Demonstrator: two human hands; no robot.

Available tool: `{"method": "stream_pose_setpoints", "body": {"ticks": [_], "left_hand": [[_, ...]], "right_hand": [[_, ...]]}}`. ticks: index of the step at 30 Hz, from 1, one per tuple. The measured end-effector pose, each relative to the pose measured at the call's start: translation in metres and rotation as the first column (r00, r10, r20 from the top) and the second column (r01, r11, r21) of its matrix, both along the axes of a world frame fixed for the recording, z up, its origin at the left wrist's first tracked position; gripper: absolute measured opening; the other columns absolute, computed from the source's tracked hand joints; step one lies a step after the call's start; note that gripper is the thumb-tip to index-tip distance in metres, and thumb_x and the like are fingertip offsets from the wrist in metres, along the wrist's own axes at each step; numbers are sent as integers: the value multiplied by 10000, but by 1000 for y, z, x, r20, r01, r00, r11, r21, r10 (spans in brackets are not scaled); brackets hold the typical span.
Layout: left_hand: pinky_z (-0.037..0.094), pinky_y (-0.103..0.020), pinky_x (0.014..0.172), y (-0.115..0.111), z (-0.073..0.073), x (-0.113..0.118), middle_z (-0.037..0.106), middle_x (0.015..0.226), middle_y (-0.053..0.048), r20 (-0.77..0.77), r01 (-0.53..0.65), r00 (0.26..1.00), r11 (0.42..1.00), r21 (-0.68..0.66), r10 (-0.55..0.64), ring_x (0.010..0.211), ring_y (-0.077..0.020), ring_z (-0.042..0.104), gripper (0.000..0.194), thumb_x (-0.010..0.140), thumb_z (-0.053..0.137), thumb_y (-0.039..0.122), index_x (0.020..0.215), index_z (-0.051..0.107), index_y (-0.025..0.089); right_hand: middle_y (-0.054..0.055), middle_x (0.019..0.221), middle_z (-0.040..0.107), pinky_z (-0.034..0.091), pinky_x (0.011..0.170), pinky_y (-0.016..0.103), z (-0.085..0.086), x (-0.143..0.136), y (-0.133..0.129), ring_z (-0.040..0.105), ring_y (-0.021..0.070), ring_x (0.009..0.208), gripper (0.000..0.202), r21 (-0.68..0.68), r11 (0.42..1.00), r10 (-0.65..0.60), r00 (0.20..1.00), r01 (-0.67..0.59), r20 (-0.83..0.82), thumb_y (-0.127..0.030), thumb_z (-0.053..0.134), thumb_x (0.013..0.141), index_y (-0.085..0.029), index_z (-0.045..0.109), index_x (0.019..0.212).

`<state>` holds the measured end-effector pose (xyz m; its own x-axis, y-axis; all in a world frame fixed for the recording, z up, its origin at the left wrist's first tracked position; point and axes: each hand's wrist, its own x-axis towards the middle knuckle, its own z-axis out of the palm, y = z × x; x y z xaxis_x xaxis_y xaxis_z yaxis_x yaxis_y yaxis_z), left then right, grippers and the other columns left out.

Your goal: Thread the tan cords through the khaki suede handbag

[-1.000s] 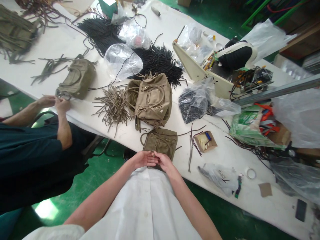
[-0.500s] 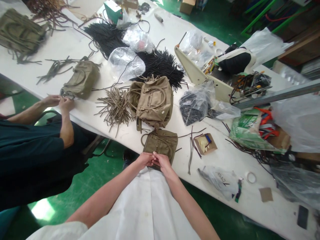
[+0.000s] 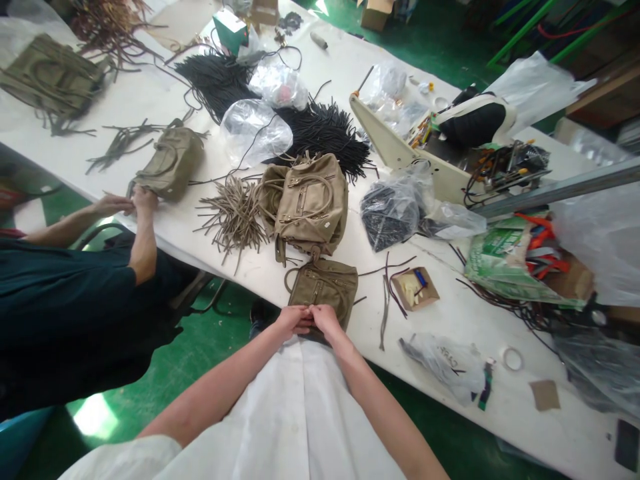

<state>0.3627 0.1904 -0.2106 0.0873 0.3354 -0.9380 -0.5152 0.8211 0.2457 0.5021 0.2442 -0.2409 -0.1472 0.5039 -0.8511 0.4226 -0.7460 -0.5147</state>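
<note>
Beyond the small bag (image 3: pixel 327 288) at our hands (image 3: pixel 326 319), a larger tan bag (image 3: pixel 316 208) blocks us, with heaped strips (image 3: pixel 235 217) on its left; rightward, we have bare counter (image 3: pixel 367 328) until loose cords (image 3: pixel 384 313) and an open box (image 3: pixel 430 288)

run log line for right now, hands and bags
left hand: at small bag, grip unclear | right hand: at small bag, grip unclear | small bag: at table edge | larger bag: just beyond
</note>
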Motion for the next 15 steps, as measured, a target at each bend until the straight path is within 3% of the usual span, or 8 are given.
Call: {"method": "stream_pose_setpoints", "body": {"ticks": [8,11,15], "left_hand": [[621,-308,720,12,-10,-2,746,965,-37,37,-31,999,998,-48,33,825,-167,717,192,1026,730,333,1031,721,141],[630,-313,731,18,-11,0,750,980,-45,55,-42,997,998,-37,44,837,-170,724,198,1034,723,334,1027,718,136],[606,-283,662,20,-9,5,731,926,-33,45,-32,998,999,-30,33,756,-149,696,235,1042,714,362,990,702,133]], "right_hand": [[90,784,781,577,623,277,8,5,3,745,218,753,377,-65,998,-1,999,-1,-34,-489,736,938,-182,733,719],[99,755,758,594,595,281,16,12,5,741,219,717,492,-70,996,-62,996,58,-59,-619,736,944,-182,709,719],[71,832,766,643,641,309,23,15,5,742,205,718,450,-139,980,-170,968,146,-183,-649,793,911,-206,717,919]]}}
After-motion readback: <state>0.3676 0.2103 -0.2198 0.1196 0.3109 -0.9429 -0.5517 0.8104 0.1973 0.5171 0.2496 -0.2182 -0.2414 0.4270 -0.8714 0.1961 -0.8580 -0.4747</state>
